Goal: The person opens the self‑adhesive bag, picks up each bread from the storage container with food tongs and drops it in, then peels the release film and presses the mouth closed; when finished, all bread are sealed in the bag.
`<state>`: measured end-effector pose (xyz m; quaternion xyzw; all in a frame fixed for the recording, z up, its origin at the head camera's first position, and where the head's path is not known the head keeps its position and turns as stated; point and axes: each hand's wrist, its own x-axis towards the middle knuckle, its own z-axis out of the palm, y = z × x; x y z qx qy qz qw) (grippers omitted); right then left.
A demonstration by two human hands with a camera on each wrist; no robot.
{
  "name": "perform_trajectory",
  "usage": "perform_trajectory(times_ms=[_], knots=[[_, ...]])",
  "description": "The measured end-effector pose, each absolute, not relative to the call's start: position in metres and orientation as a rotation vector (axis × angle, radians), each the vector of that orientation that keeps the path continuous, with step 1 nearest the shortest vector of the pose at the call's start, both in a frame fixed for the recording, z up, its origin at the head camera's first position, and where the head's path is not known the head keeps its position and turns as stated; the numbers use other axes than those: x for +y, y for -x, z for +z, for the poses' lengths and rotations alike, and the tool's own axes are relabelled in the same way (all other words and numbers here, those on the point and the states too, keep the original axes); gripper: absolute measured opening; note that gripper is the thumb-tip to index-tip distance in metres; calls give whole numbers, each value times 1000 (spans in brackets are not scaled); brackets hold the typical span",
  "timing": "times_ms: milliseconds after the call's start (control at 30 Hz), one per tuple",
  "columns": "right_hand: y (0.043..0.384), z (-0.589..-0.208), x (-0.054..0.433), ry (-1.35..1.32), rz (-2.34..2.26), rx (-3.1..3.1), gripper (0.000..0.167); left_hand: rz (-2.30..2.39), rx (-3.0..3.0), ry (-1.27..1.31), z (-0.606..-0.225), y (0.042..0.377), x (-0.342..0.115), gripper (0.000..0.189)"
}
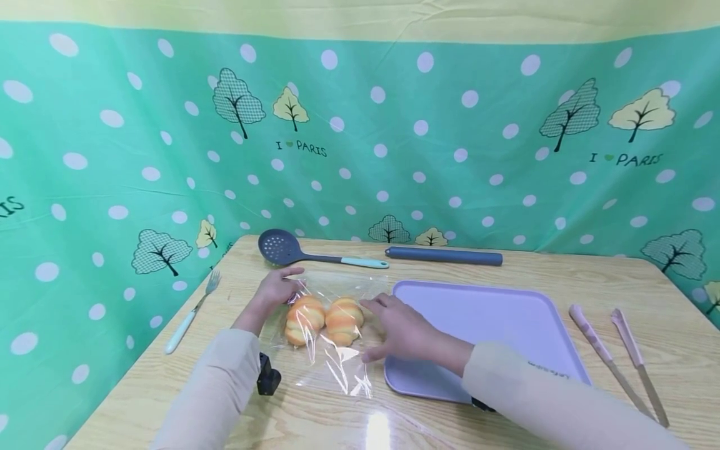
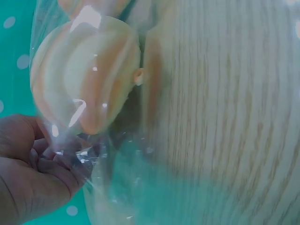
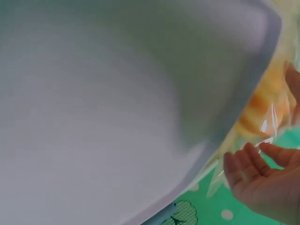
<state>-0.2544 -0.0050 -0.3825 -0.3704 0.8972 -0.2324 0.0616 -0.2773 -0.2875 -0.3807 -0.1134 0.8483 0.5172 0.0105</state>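
Two striped orange-and-cream bread rolls (image 1: pixel 340 321) lie side by side in a clear plastic bag (image 1: pixel 332 369) on the table. My left hand (image 1: pixel 277 287) grips the bag's left side, next to the left roll (image 1: pixel 304 320); in the left wrist view its fingers curl into the crinkled film beside a bread roll (image 2: pixel 89 75). On the other side, my right hand (image 1: pixel 406 330) has thumb and fingers spread apart at the bag's right part, near the right roll. In the right wrist view the fingers of the right hand (image 3: pixel 267 180) look loosely extended by the film; whether they touch it, I cannot tell.
A lilac tray (image 1: pixel 478 306) lies right of the bag, partly under my right forearm. Behind are a slotted skimmer (image 1: pixel 281 247) and a dark blue rod (image 1: pixel 444 255). A fork (image 1: pixel 191 315) lies left; two pink-handled knives (image 1: pixel 596 337) lie right. A polka-dot curtain (image 1: pixel 394 125) surrounds the table.
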Motion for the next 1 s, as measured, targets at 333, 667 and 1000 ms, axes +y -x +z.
perform_trajectory(times_ms=[333, 667, 1000], knots=[[250, -391, -7, 989, -485, 2735, 106, 1629, 2645, 343, -383, 279, -286, 48], [254, -386, -3, 975, -442, 2685, 110, 1547, 2683, 169, -383, 276, -290, 44], [251, -371, 12, 998, -720, 2678, 81, 1263, 2897, 27, -372, 264, -301, 45]])
